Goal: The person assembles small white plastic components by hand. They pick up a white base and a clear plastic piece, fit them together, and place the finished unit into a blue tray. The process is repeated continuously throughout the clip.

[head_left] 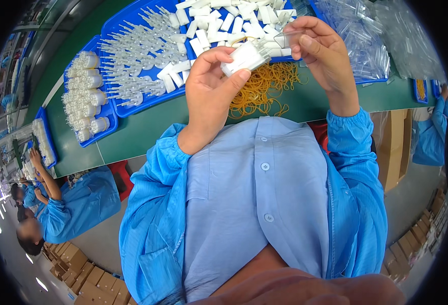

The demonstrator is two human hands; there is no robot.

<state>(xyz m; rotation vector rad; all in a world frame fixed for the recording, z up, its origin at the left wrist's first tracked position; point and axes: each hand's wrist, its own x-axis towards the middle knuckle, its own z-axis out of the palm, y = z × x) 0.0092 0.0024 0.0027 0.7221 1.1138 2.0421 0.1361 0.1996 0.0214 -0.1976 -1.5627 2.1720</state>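
Observation:
My left hand (209,89) grips a bundle of white plastic parts (245,60) with clear, narrow tips pointing right. A thin yellowish loop shows at the bundle's upper edge. At the tips, my right hand (323,53) pinches a piece of clear plastic (288,38) between thumb and fingers; its exact shape is hard to make out. Below the bundle, a heap of yellow rubber bands (259,96) lies on the green table (163,134). Just beyond my hands, a blue tray (124,113) holds loose white blocks (202,38) and many clear-tipped white pieces (137,53).
A smaller blue tray (109,122) at the left holds banded bundles (84,96). Clear plastic pieces (358,46) fill a tray on the right, beside clear bags (412,40). Co-workers in blue (84,198) sit along the table; cardboard boxes (97,282) stand behind.

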